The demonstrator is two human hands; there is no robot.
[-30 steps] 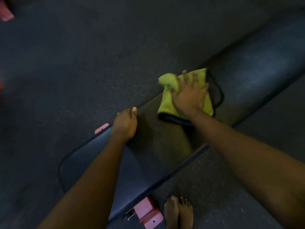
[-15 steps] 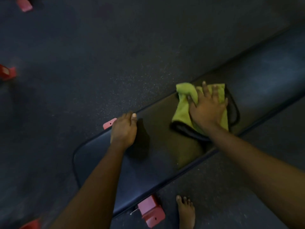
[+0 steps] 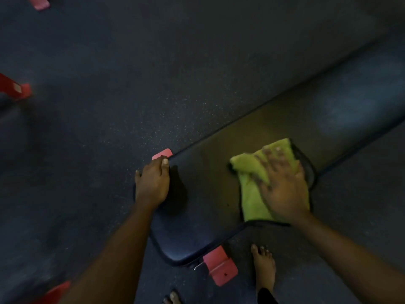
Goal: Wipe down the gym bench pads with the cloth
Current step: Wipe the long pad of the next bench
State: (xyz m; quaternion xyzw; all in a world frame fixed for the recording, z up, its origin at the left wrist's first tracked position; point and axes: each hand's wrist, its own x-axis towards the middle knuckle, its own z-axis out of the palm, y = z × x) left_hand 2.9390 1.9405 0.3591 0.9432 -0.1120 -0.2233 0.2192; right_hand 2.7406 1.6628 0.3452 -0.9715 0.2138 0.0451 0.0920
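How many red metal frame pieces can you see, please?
5 red pieces: top-left corner, left edge, bottom-left corner, a tab by the left hand, a bracket beside the bare foot. More may hide under the black bench pad.

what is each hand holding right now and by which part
The left hand grips the bench pad by its far edge. The right hand holds nothing: it presses flat on the middle of the green cloth.

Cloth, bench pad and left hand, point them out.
cloth [image 3: 252, 205]: head view, lower green part.
bench pad [image 3: 208, 189]: head view, bare top beside cloth.
left hand [image 3: 153, 185]: head view, back of hand.
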